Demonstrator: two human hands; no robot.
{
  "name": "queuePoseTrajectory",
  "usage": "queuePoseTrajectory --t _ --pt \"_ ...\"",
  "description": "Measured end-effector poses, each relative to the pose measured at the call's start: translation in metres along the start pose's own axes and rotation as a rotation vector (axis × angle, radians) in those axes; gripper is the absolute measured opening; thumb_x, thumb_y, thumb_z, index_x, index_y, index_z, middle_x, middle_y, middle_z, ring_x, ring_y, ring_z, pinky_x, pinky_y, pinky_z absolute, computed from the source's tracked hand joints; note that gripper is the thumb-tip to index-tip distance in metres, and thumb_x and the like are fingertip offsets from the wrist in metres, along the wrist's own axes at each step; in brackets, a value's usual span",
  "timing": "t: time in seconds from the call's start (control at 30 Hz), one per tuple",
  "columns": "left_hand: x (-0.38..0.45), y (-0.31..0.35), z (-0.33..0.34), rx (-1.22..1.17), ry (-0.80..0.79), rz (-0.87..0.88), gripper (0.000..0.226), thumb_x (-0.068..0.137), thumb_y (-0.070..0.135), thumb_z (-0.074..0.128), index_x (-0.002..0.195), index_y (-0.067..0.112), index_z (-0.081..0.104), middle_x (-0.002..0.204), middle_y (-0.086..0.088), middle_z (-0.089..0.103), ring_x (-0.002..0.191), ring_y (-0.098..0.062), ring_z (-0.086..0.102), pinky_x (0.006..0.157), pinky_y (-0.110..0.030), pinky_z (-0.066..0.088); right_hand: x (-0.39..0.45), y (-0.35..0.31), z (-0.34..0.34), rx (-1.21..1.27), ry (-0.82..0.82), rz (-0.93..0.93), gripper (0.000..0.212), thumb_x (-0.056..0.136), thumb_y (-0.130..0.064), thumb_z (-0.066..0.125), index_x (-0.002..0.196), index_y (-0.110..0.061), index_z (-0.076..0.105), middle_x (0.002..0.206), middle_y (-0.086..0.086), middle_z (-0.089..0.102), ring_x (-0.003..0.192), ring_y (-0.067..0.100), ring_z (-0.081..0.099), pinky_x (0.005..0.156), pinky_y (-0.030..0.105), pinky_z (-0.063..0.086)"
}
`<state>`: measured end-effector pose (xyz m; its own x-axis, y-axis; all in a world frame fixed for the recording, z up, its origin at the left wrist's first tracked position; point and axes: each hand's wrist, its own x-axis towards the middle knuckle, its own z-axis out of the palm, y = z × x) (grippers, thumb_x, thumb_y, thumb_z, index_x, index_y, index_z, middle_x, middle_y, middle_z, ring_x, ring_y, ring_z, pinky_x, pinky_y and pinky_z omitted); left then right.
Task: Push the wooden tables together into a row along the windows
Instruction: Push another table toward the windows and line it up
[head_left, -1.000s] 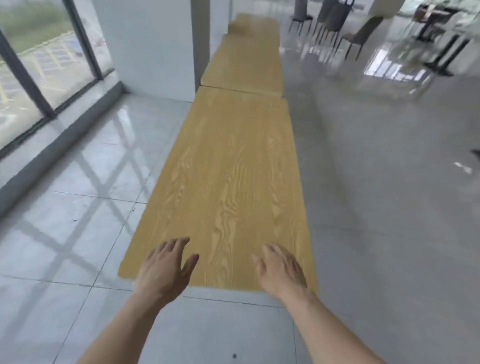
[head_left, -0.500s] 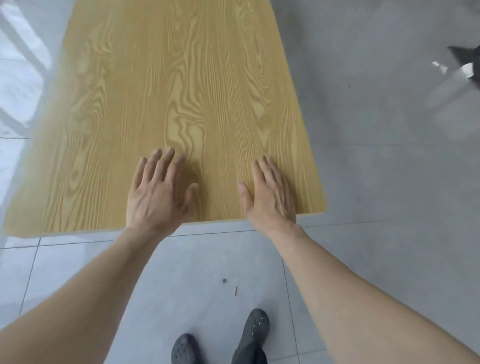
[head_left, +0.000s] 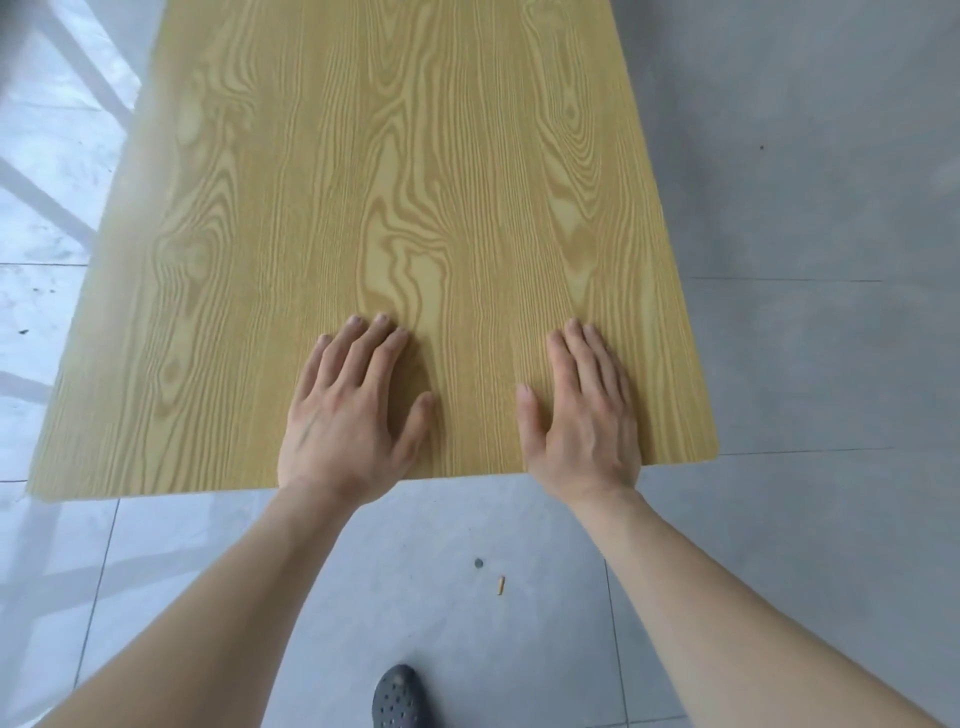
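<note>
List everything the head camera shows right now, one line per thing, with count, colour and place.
wooden table: one, yellow-tan wood grain, fills the upper middle, its near edge by the wrists.
floor tiles: many, grey, around the table; paler and glossy on the left.
small stick-like scrap: one, tan, on the floor below the table edge.
dark spot: one, dark grey, on the floor just beside the scrap.
shoe: one, black with holes, bottom centre.
left hand: one, flat on the table near its edge.
right hand: one, flat on the table near its right corner.
</note>
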<state>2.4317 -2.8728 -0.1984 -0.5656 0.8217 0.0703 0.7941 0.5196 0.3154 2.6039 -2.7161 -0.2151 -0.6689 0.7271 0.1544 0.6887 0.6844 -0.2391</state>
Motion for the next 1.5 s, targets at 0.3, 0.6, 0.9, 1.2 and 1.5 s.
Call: queuePoseTrajectory --t 0.3,0.6,0.9,1.2,1.5 --pt "0.01 -0.004 0.0 0.006 -0.009 -0.005 0.067 0.097 0.056 0.044 0.152 0.019 0.04 0.163 0.002 0.035 0.156 -0.019 0.016 0.127 -0.045 0.013 0.009 -0.001 0.002 -0.021 0.008 0.003 0.065 0.102 -0.047 0.036 0.153 -0.008 0.041 0.164 0.01 0.033 0.155 0.024 0.021 0.125 0.045 0.022" --pt "0.056 -0.012 0.003 0.004 0.015 -0.008 0.067 0.096 0.057 0.042 0.151 0.019 0.042 0.162 0.002 0.037 0.155 -0.02 0.019 0.127 -0.044 0.014 0.058 0.0 0.01 -0.012 0.024 0.004 0.065 0.1 -0.047 0.038 0.152 -0.009 0.043 0.164 0.008 0.034 0.155 0.023 0.022 0.125 0.043 0.02" --pt "0.082 -0.023 0.002 0.005 0.016 -0.003 0.067 0.096 0.06 0.039 0.151 0.021 0.041 0.163 0.004 0.035 0.156 -0.018 0.017 0.127 -0.044 0.014 0.082 -0.006 0.017 -0.013 0.028 0.006 0.065 0.1 -0.047 0.037 0.152 -0.008 0.042 0.164 0.01 0.033 0.155 0.024 0.021 0.125 0.044 0.02" --pt "0.083 -0.029 0.001 0.006 0.006 0.012 0.068 0.097 0.061 0.037 0.151 0.021 0.04 0.164 0.004 0.034 0.156 -0.018 0.016 0.127 -0.044 0.013 0.082 -0.012 0.017 -0.012 0.045 0.019 0.065 0.099 -0.047 0.037 0.151 -0.008 0.043 0.164 0.009 0.034 0.154 0.025 0.024 0.125 0.044 0.02" --pt "0.085 -0.035 0.002 0.005 0.024 0.02 0.067 0.097 0.06 0.038 0.151 0.02 0.041 0.163 0.004 0.035 0.156 -0.018 0.017 0.127 -0.043 0.013 0.083 -0.017 0.02 -0.003 0.067 0.023 0.064 0.099 -0.046 0.04 0.15 -0.007 0.046 0.162 0.01 0.037 0.153 0.026 0.027 0.124 0.044 0.022"
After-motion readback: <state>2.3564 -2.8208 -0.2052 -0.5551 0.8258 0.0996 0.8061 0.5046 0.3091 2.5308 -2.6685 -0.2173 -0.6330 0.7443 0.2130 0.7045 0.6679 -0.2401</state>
